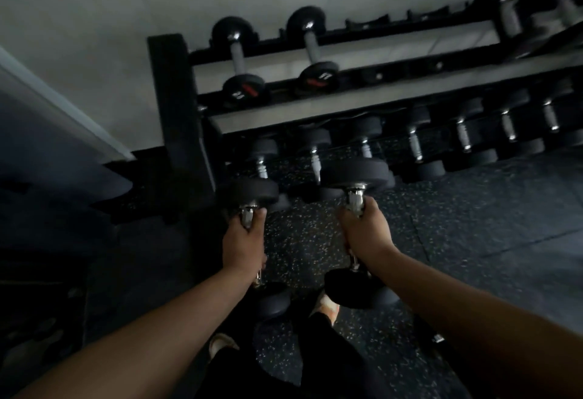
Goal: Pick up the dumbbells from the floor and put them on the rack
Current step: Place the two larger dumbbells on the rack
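Person: both forearms bare, no sleeves, no wrist items visible. Left hand [243,241] and right hand [367,230] ungloved. Black trousers [318,351]; light-coloured shoes [329,305].

Dim, motion-blurred, wide-angle edges bent

Upper rack [347,61] bare between left pair [277,58] and right dumbbells [530,4].

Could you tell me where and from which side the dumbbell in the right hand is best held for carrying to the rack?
Grip the dumbbell on its bare metal handle, midway between the two round black heads, coming from above with the fingers wrapped around it. The handle is the only narrow part, and the heads are too wide to close a hand on. The right hand holds it that way now, short of the rack.
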{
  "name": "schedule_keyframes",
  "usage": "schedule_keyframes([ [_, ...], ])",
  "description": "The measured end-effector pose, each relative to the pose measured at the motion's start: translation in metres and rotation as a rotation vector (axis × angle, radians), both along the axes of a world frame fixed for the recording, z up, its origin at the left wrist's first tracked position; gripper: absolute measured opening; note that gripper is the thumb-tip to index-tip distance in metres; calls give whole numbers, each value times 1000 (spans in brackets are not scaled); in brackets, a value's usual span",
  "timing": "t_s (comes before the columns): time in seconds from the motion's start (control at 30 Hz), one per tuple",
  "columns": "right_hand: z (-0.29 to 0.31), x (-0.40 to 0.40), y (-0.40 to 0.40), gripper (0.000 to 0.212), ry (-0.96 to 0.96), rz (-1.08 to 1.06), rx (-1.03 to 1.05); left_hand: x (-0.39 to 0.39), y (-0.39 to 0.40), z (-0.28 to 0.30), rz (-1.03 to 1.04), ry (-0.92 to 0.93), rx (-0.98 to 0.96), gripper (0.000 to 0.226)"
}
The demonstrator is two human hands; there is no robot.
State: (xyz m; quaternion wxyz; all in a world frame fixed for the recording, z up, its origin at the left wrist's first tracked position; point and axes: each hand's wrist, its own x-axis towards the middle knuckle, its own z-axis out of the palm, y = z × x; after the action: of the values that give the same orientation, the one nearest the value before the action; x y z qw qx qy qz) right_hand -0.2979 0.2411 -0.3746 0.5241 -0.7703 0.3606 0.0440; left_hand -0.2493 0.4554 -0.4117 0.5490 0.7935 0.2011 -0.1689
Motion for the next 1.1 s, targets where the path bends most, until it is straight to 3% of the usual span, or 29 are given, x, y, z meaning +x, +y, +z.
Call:
schedule_keyframes([
  [0.2, 25, 3, -113, 26, -7, -81, -34, 23, -103, 13, -32, -32, -71, 41],
  [0.43, 30, 22, -201, 14, 8, -189, -25, 77, -201, 14, -89, -38, -139, 43],
  [1.1, 40, 229, -403, 15, -24, -242, -34, 291, -430, 12, -146, -32, -200, 36],
])
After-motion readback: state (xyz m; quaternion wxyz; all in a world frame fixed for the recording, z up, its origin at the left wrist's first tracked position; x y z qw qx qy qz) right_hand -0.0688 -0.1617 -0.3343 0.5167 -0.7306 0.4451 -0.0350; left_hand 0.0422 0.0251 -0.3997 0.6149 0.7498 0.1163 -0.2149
